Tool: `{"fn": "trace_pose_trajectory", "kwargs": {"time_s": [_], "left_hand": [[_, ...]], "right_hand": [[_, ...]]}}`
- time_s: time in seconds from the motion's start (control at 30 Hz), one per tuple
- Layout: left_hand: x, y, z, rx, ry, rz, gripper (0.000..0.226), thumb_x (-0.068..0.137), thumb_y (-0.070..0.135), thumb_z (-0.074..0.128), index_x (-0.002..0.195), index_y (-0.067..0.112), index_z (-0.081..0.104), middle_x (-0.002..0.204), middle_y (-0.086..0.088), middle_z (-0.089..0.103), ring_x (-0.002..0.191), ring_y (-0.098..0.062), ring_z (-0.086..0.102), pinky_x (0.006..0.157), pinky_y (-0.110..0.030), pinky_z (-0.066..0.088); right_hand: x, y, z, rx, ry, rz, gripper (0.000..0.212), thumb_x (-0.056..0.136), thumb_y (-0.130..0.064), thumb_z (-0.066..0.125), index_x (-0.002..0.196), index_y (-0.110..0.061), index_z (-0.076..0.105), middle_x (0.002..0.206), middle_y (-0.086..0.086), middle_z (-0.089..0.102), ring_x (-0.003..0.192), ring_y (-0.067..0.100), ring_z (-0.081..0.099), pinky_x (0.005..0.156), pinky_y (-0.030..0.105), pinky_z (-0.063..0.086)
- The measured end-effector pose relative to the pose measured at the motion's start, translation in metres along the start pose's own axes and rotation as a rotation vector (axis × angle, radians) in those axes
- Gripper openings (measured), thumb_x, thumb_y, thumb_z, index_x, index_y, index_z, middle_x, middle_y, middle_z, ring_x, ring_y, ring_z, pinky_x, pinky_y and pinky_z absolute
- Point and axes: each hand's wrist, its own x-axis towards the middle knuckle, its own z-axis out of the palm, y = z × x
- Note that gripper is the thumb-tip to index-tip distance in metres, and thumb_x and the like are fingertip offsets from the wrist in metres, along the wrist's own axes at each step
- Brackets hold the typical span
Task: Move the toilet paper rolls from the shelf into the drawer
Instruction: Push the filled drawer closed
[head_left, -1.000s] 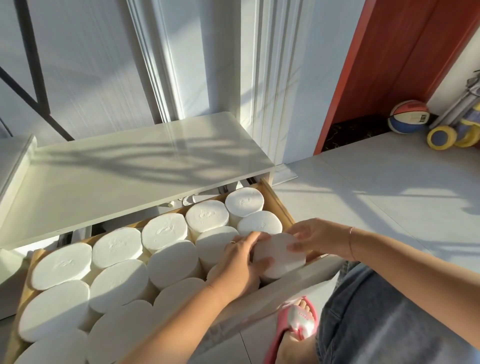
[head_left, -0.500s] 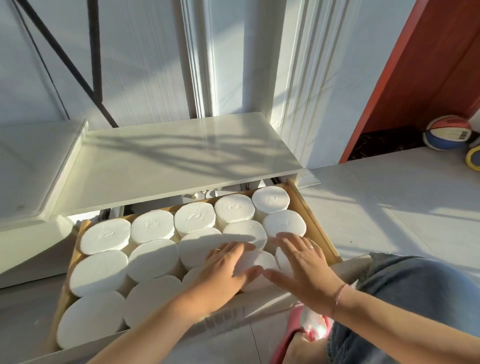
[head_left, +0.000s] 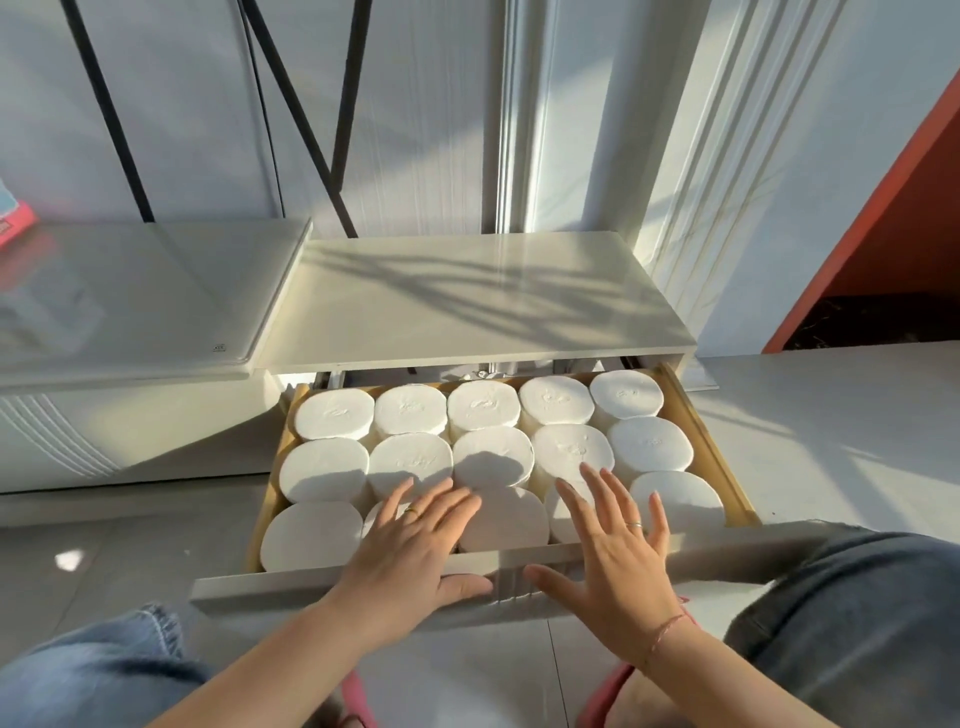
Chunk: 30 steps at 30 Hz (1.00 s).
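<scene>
Toilet paper rolls (head_left: 566, 447) stand on end in three tight rows, filling the open drawer (head_left: 707, 441). Left hand (head_left: 410, 551) and right hand (head_left: 618, 561) are apart and flat with fingers spread, gripping nothing. They lie over the front row, apparently to level it.

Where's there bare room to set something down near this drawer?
The shelf top behind the drawer is bare, between the glass-topped surface on its left and the wall moulding on its right. The floor tiles right of the drawer are bare too. The drawer is crowded: toilet paper rolls fill it edge to edge.
</scene>
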Motion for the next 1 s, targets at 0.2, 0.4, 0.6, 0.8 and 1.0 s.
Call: {"fn": "trace_pose_trajectory", "kwargs": {"time_s": [0.2, 0.4, 0.6, 0.8, 1.0], "left_hand": [[0.008, -0.003, 0.004, 0.064, 0.215, 0.041, 0.076, 0.084, 0.068, 0.028, 0.127, 0.013, 0.058, 0.134, 0.0, 0.056, 0.128, -0.018, 0.047, 0.107, -0.048, 0.032], [0.032, -0.019, 0.009, 0.156, 0.253, 0.007, 0.075, 0.085, 0.066, 0.033, 0.131, 0.012, 0.055, 0.138, -0.002, 0.052, 0.132, -0.02, 0.043, 0.106, -0.047, 0.027], [0.066, -0.031, 0.006, 0.159, 0.264, -0.131, 0.073, 0.086, 0.06, 0.04, 0.14, 0.012, 0.042, 0.147, -0.004, 0.039, 0.138, -0.023, 0.032, 0.11, -0.048, 0.017], [0.102, -0.045, 0.007, 0.115, 0.322, -0.198, 0.078, 0.082, 0.038, 0.067, 0.143, 0.004, 0.032, 0.151, -0.012, 0.031, 0.139, -0.029, 0.028, 0.114, -0.052, 0.019], [0.126, -0.079, 0.015, 0.142, 0.241, -0.303, 0.077, 0.095, 0.036, 0.047, 0.148, 0.013, -0.004, 0.158, -0.005, -0.004, 0.145, -0.022, -0.004, 0.116, -0.04, -0.01]], "right_hand": [[0.016, 0.0, -0.003, 0.041, 0.06, -0.016, 0.102, 0.065, -0.088, 0.004, 0.152, -0.036, -0.001, 0.163, -0.007, -0.011, 0.15, 0.017, -0.012, 0.115, 0.048, -0.018], [0.053, 0.005, 0.002, 0.083, 0.135, -0.037, 0.096, 0.075, -0.084, 0.029, 0.153, -0.033, 0.008, 0.163, -0.005, -0.004, 0.151, 0.017, -0.005, 0.117, 0.047, -0.011], [0.104, 0.006, 0.0, 0.099, 0.163, -0.052, 0.097, 0.076, -0.081, 0.037, 0.153, -0.03, 0.008, 0.164, -0.002, -0.001, 0.151, 0.017, -0.003, 0.118, 0.048, -0.005], [0.151, 0.01, -0.006, 0.113, 0.185, -0.106, 0.095, 0.082, -0.074, 0.041, 0.154, -0.026, 0.0, 0.164, -0.001, -0.004, 0.151, 0.018, -0.007, 0.12, 0.047, -0.007], [0.19, 0.007, -0.006, 0.101, 0.195, -0.087, 0.088, 0.088, -0.066, 0.041, 0.155, -0.023, 0.004, 0.164, -0.004, 0.004, 0.151, 0.016, -0.002, 0.119, 0.047, -0.006]]}}
